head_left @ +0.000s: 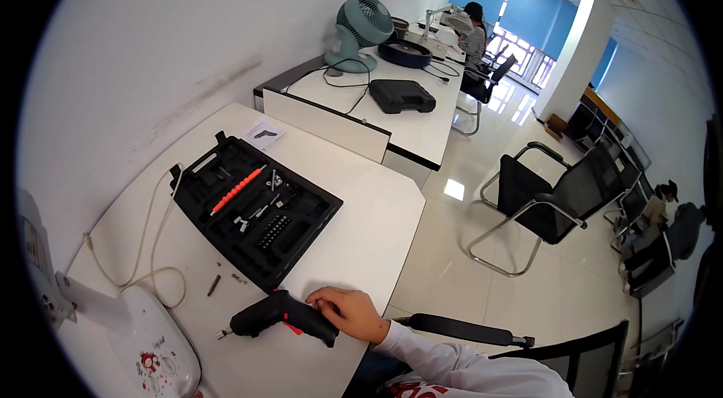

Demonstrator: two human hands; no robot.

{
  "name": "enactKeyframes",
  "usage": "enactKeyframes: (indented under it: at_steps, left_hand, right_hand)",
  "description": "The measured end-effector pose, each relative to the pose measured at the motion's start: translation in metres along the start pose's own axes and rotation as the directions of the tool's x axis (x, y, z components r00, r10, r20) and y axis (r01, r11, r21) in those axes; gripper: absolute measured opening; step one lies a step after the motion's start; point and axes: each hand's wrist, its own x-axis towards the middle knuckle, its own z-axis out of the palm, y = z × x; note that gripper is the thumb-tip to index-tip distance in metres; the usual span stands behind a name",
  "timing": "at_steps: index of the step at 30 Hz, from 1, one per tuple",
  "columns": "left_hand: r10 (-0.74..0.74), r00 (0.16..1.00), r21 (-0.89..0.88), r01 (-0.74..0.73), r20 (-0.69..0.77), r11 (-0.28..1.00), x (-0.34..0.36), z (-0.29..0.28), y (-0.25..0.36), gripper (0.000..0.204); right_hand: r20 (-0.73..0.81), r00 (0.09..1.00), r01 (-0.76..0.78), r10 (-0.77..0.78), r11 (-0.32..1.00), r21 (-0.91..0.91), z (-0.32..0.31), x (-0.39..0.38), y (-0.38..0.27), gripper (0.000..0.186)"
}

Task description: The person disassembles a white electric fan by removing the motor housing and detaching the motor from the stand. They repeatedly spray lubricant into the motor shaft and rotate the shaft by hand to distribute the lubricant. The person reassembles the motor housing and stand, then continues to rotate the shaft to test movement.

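Beside a black cordless screwdriver [271, 314] with red details, my right hand [345, 314] rests with loosely bent, parted fingers at the handle, not wrapped round it. The tool lies on the white desk [376, 240], a silver bit holder at its tip. Behind it lies an open black tool case [305, 236] holding an orange flexible shaft [237, 189], bits and sockets. A loose dark metal piece [214, 285] and several small bits sit left of the case. My left hand is out of view.
A white appliance [154, 341] and pale cable [128, 281] occupy the left. A paper booklet [260, 134] lies behind the case. The far desk holds a fan [361, 21] and closed case [399, 95]. Chairs [538, 210] stand rightward; seated people [473, 48] work farther back.
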Motion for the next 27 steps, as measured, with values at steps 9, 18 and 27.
enactKeyframes:
  at_steps: [9,18,27]
  left_hand:
    - [0.108,0.987,0.045,-0.114,0.118,0.992,-0.006,-0.003,-0.036,0.028]
    - [0.002,0.993,0.131,-0.018,0.116,0.991,0.006,-0.014,-0.020,0.030]
    - [0.027,0.996,0.131,-0.039,0.088,0.991,0.007,-0.006,-0.017,0.025]
  right_hand:
    - [0.117,0.990,-0.078,0.073,0.996,0.034,0.001,0.004,0.000,0.023]
    - [0.050,0.990,-0.139,0.134,0.986,0.096,0.023,-0.009,-0.017,0.019]
    - [0.083,0.988,-0.143,0.133,0.980,0.138,0.022,0.000,-0.013,0.019]
